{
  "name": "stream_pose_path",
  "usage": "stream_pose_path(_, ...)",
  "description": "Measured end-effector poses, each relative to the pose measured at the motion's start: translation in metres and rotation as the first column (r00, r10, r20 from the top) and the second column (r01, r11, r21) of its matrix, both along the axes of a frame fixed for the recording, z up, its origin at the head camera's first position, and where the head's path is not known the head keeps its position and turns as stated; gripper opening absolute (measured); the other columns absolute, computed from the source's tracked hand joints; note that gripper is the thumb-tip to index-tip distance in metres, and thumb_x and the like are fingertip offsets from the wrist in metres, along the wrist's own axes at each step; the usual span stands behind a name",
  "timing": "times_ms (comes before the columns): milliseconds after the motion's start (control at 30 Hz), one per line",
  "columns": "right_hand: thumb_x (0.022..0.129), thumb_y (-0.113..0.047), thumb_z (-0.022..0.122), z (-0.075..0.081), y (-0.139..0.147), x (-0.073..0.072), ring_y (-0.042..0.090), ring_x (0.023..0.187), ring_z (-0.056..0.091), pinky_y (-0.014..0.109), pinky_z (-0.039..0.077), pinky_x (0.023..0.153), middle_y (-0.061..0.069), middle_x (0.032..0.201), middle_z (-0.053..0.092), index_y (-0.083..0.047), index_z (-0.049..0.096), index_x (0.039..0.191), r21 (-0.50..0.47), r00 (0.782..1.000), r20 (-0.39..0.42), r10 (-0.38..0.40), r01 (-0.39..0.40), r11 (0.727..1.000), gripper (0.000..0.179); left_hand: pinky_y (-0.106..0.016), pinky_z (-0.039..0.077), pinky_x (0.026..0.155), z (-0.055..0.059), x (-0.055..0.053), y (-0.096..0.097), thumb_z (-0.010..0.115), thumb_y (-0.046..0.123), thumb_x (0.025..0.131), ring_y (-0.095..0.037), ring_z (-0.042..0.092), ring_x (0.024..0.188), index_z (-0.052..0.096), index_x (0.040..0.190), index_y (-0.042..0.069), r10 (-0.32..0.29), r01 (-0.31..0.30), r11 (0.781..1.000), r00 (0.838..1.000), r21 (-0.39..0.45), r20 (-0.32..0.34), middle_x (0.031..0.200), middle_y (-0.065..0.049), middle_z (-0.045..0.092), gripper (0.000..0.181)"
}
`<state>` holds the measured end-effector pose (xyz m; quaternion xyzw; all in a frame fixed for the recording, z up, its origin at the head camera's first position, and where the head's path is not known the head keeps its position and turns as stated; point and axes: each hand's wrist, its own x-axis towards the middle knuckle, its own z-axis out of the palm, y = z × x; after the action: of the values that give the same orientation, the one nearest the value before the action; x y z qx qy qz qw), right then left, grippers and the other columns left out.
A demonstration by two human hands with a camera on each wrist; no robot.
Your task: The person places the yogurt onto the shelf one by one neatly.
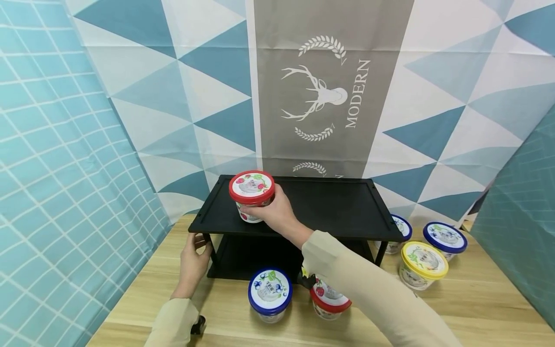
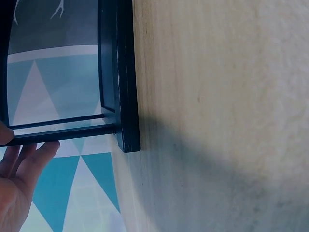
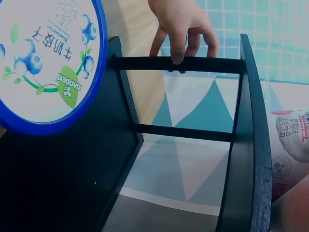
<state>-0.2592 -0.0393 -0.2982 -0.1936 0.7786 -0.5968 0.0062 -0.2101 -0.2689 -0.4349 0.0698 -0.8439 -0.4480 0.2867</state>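
Note:
My right hand (image 1: 279,212) holds a red-lidded tub (image 1: 251,185) with strawberry pictures, upright at the left part of the black two-tier shelf's top board (image 1: 329,205). In the right wrist view, that tub (image 3: 292,140) shows at the right edge, with the blurred hand below it. At the shelf's front left corner, my left hand (image 1: 193,262) pinches the thin black leg (image 2: 72,133), thumb on one side and fingers on the other. A blue-lidded tub (image 1: 270,291) and a second red-lidded tub (image 1: 330,300) stand before the shelf; my right sleeve partly hides the latter.
Right of the shelf stand a yellow-lidded tub (image 1: 424,262) and two blue-lidded tubs (image 1: 445,236), one partly behind the top board. The black lower board (image 1: 260,255) lies close to the wooden table (image 1: 481,294). Patterned cloth (image 1: 208,96) hangs behind.

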Motion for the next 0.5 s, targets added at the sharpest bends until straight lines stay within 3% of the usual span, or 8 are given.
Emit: stream_pose_path(500, 0.073, -0.031, 0.080, -0.0034, -0.0102, -0.0040, 0.022, 0.123, 0.046, 0.043, 0.043, 0.100, 0.004, 0.135, 0.046, -0.015, 0.032, 0.138, -0.033, 0.999, 0.040, 0.006, -0.005, 0.999, 0.082, -0.053, 0.048, 0.085, 0.0004, 0.0002, -0.0006, 0.055, -0.004, 0.087, -0.042, 0.060, 0.104, 0.045, 0.125, 0.008, 0.000, 0.000, 1.000, 1.000, 0.001, -0.001, 0.112, -0.026, 0.059, 0.041)
